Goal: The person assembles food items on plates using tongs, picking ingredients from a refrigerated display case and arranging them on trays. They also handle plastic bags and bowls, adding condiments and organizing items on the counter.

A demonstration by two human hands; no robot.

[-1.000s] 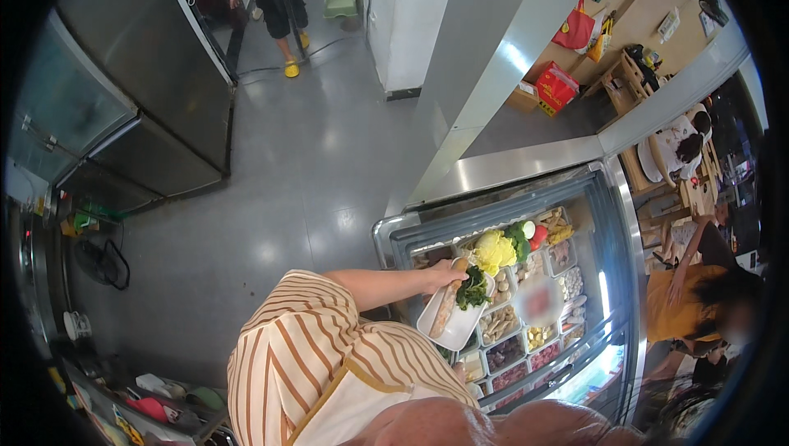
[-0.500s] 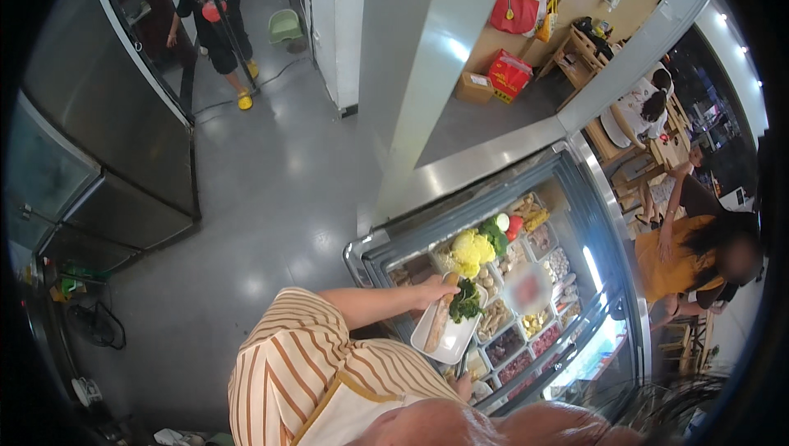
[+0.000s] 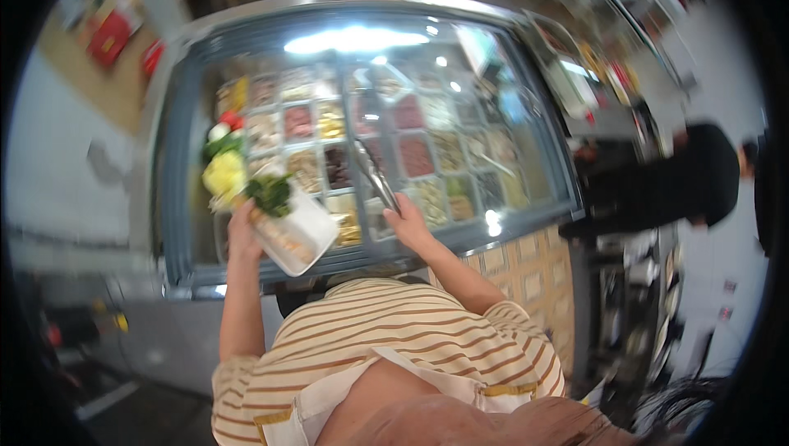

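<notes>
My left hand holds a white rectangular tray with leafy greens and other food in it, above the front edge of a chilled display counter. My right hand grips metal tongs that reach out over the counter's food compartments. The compartments hold several kinds of chopped meat and vegetables. A yellow vegetable lies at the left end of the counter, just beyond the tray. I wear a striped shirt and a light apron.
A person in dark clothing stands to the right of the counter. Red bags sit on a wooden shelf at the upper left. A tiled panel runs below the counter's right side. The picture is blurred.
The view has swung sharply from the grey floor onto the counter. My right hand with tongs has come into sight over the compartments. The tray stays in my left hand.
</notes>
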